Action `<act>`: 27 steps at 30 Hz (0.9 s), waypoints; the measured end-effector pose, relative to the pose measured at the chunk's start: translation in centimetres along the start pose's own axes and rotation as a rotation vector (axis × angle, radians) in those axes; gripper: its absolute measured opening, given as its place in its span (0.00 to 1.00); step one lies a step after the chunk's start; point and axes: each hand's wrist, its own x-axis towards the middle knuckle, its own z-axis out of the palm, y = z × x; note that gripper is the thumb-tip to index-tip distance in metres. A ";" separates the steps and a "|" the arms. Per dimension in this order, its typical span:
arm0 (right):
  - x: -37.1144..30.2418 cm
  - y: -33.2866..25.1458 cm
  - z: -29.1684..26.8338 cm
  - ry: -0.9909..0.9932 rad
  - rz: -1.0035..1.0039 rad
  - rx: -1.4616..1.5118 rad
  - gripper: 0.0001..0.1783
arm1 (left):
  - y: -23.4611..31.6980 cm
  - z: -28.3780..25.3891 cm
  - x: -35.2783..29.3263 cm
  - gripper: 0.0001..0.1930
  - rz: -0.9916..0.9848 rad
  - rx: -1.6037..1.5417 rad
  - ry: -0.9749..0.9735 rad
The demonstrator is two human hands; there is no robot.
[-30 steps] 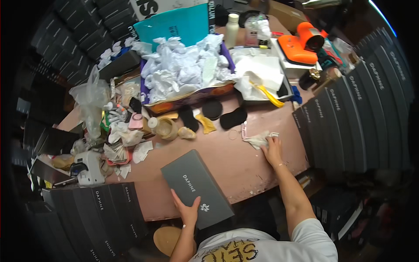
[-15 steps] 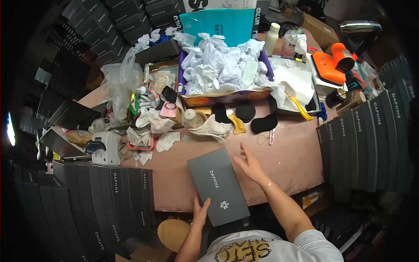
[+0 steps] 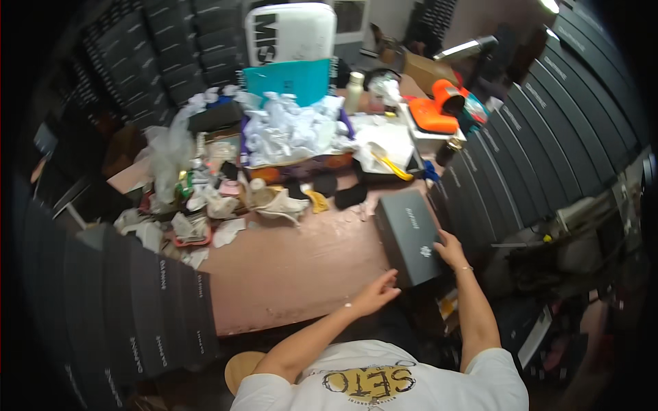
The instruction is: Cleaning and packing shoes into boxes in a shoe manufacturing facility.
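Note:
A dark grey lidded shoebox lies at the right of the pink tabletop, beside the stacked boxes. My right hand grips its right edge near the front corner. Close to the box's near left corner is my left hand, fingers stretched out and holding nothing; whether a fingertip touches the box I cannot tell. Black pads and a yellow cloth rest on the table behind, left of the box.
Rows of dark shoeboxes stand at the right and left. Along the back are a purple carton of crumpled white paper, a tray with white sheets, an orange tool and a clutter of small items.
The shoebox has moved to the right across the table. My right hand now grips its right edge, and my left hand has let go of it. The view has swung right.

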 end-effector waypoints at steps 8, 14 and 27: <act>-0.6 -45.3 -15.7 -0.019 -1.052 0.550 0.30 | 3.8 -3.9 -15.5 0.26 0.167 0.440 0.284; -13.7 -72.7 -26.2 0.735 -2.111 0.552 0.36 | 3.9 -5.2 -26.9 0.25 0.210 0.495 0.934; -10.6 -75.8 -35.1 1.089 -1.841 0.068 0.47 | 14.0 -7.3 -23.3 0.28 0.550 0.584 0.839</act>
